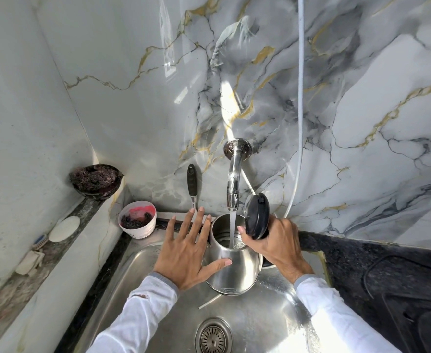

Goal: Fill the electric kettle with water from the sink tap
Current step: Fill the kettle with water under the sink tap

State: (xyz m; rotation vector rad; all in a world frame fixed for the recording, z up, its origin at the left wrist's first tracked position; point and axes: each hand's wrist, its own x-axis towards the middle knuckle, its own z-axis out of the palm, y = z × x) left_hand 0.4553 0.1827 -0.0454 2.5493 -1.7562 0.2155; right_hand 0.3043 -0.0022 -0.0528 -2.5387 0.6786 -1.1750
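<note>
**Kettle under the running tap: hold it steady and watch the level**

From where I stand, the steel kettle point(231, 263) hangs over the sink point(260, 324), its mouth right under the wall tap point(233, 184). A stream of water point(232, 229) drops straight into the opening. The black lid point(257, 216) is flipped up and back on the handle side, clear of the stream.

The right hand point(280, 247) is clenched around the kettle's handle and seems to carry the weight. The left hand point(187, 253) is spread flat, fingers loose, grasping nothing; only its thumb rests against the steel body as a steadying touch.

To do this step well, I'd say keep the mouth centred under the stream so nothing runs down the outside, where the base contacts would get wet. The load will grow as it fills, so the right wrist should stay firm and level. The water level inside is hard to read from here; whoever fills it should peer in and be ready to shut the tap before it climbs too high. The free left hand is well placed for that.
</note>
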